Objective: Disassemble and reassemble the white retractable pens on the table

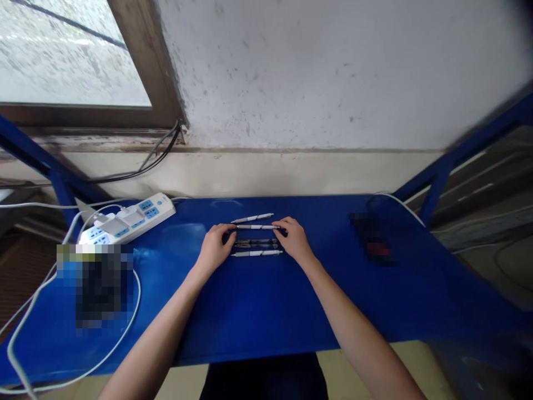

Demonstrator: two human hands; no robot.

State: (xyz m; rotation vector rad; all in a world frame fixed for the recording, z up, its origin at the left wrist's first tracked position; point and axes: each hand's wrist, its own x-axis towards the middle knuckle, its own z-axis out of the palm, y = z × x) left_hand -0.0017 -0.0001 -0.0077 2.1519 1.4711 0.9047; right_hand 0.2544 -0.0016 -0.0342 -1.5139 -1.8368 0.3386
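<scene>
A white pen (255,226) lies level between my two hands, its ends in their fingers. My left hand (216,243) pinches the left end, and my right hand (292,238) pinches the right end. Just nearer to me is a dark pen (256,243), possibly two side by side, lying parallel to it. Closest to me rests another white pen (257,253), also parallel. Beyond my hands a further white pen (252,218) lies at a slight slant on the blue table (258,305).
A white power strip (144,214) with plugs stands at the back left, and a white cable (135,300) loops over the left side. A blurred dark object (102,289) lies there too. Another blurred dark object (375,241) is at the right. Blue frame posts (435,189) rise at both sides.
</scene>
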